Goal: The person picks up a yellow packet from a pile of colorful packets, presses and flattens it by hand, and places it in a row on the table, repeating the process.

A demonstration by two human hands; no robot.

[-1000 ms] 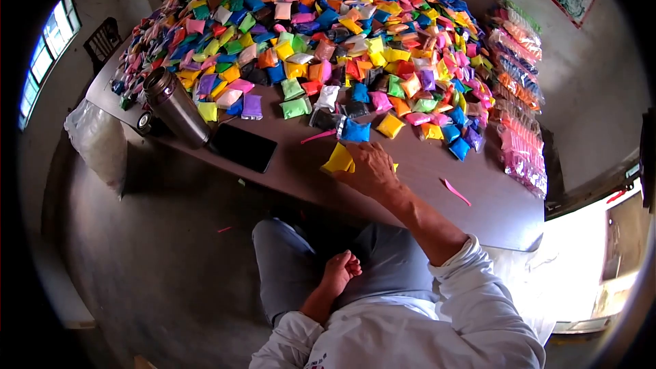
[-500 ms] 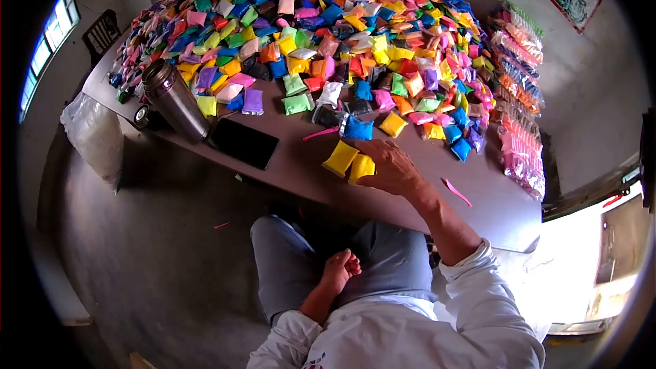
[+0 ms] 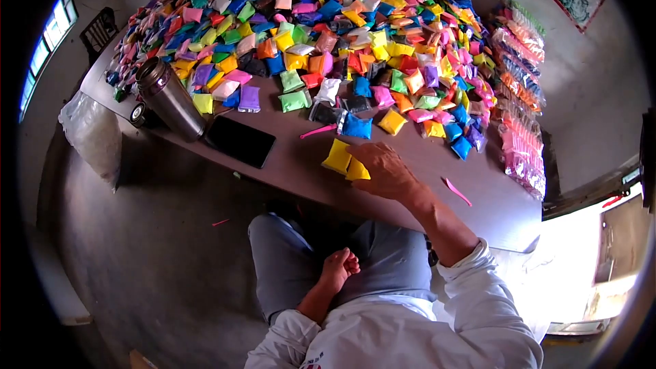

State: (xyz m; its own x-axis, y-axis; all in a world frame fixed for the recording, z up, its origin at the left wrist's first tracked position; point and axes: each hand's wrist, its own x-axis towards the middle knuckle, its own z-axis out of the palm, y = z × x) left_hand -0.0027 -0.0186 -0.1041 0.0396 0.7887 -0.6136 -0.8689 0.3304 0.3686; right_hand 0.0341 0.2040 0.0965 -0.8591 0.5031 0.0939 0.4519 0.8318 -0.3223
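Observation:
On the table's near side lie two small yellow packets side by side. My right hand (image 3: pixel 387 169) is over the right-hand yellow packet (image 3: pixel 358 169), fingers bent round its right side and covering part of it. The other yellow packet (image 3: pixel 337 155) lies flat, touching it on the left. Down in my lap, my left hand (image 3: pixel 339 268) rests with its fingers curled into a fist, and nothing shows in it. Just beyond my right hand are a blue packet (image 3: pixel 357 126), a pink plastic strip (image 3: pixel 318 131) and a yellow-orange packet (image 3: pixel 392 122).
A large heap of coloured packets (image 3: pixel 301 41) covers the table's far part. At left stand a steel flask (image 3: pixel 171 99), its lid (image 3: pixel 138 115) and a black phone (image 3: pixel 240 141). Bundled clear bags (image 3: pixel 523 154) hang at the right edge. Another pink strip (image 3: pixel 457 192) lies rightward.
My right hand has shifted slightly left and now covers more of the right-hand yellow packet, which sits closer against the other one. My left hand stays in my lap.

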